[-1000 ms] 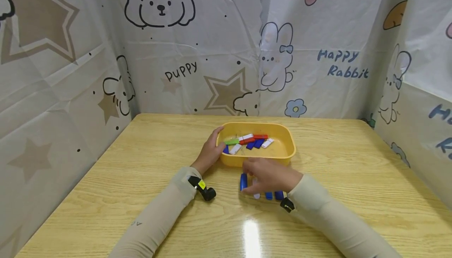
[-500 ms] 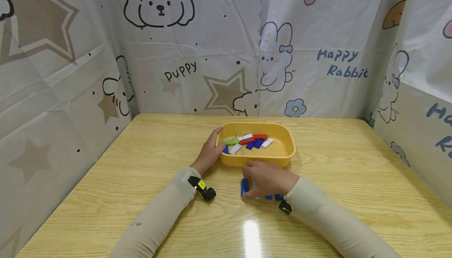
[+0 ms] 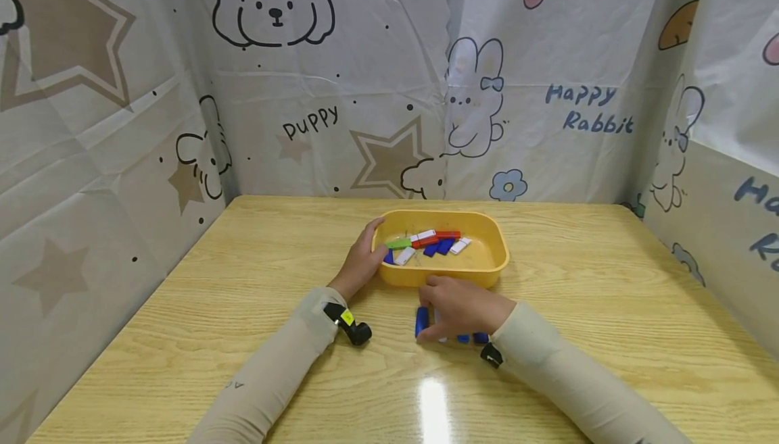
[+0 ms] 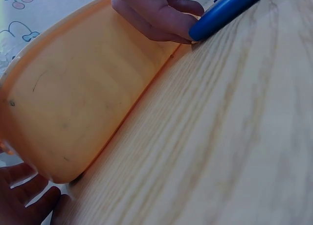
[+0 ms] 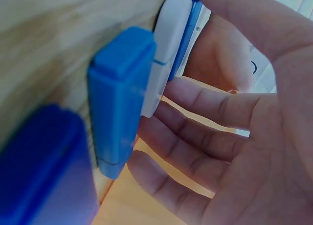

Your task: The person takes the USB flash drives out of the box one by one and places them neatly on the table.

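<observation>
My left hand [image 3: 359, 261] grips the left end of a yellow plastic tub [image 3: 398, 277], thumb over the rim. In front of the tub, my right hand [image 3: 468, 305] pinches the leftmost blue stick [image 3: 422, 322], shaped like a USB flash drive, end to end between thumb and forefinger. The left wrist view shows fingertips against one end of this blue stick [image 4: 230, 12], which lies on the table. Beside it in the row are a white stick [image 5: 168, 34], a lighter blue stick [image 5: 120, 102] and a dark blue stick [image 5: 49, 171], partly hidden under my right hand in the head view.
Inside the tub lie several flat pieces: a green one [image 3: 399, 244], red ones [image 3: 447, 234], dark blue ones [image 3: 446, 247] and white ones [image 3: 460, 246]. The wooden table [image 3: 292, 241] meets printed cloth walls [image 3: 328, 160] at the back and sides.
My right hand and the leftmost blue stick have shifted slightly toward me since a second ago, and have barely moved in the last half second. My left hand stays on the tub.
</observation>
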Demonstrator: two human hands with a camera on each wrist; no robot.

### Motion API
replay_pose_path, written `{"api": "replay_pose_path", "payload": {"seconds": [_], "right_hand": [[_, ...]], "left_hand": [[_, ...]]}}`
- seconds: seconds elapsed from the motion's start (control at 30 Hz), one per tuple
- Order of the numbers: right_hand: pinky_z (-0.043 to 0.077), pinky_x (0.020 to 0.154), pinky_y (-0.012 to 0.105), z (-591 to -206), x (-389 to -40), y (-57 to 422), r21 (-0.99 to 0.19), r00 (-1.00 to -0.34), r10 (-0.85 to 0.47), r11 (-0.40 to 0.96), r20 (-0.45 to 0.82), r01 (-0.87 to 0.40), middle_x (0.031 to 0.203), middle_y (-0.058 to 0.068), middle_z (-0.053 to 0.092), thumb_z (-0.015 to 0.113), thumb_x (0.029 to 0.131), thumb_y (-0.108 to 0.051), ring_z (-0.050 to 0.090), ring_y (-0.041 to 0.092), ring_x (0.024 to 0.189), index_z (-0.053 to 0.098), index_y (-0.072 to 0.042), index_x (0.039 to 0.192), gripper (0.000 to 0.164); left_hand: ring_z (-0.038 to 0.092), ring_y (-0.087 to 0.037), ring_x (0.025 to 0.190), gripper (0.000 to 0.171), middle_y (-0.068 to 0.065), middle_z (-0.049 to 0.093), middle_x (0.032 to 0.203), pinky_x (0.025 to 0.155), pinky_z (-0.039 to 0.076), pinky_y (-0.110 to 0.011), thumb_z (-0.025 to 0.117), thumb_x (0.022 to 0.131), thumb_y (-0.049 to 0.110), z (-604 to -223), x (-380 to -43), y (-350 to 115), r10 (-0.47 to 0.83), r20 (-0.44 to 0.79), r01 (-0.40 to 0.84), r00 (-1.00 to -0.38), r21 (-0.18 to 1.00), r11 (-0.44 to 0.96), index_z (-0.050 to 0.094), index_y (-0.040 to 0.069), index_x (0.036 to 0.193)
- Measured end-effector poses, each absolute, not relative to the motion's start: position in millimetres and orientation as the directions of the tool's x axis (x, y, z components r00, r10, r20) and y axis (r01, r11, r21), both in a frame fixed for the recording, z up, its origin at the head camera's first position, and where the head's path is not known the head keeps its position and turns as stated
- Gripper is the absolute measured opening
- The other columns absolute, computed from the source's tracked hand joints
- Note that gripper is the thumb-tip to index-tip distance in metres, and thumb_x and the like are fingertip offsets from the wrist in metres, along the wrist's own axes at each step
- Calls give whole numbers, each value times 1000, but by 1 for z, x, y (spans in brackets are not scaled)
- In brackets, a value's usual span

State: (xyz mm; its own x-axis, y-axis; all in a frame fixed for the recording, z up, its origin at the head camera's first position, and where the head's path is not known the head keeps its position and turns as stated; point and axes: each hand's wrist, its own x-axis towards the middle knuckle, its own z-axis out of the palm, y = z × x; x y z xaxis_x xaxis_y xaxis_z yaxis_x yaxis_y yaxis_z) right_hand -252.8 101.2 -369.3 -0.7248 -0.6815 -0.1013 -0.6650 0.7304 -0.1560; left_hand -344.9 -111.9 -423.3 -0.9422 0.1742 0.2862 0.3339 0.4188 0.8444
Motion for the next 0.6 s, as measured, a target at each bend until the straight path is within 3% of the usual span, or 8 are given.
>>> {"api": "replay_pose_path", "payload": {"seconds": [0.6], "right_hand": [[47,72,25,-370,-254,101,-163,-733,-668,744,-128,-648,93,-6,52,73,72,-62,49,10,77,62,-17,101,54]], "left_hand": [[34,-26,138,60,-9,32,153,113,26,-43,48,91,10,-424,-345,-112,174,283,330,-943,844,422,30,16,149]]}}
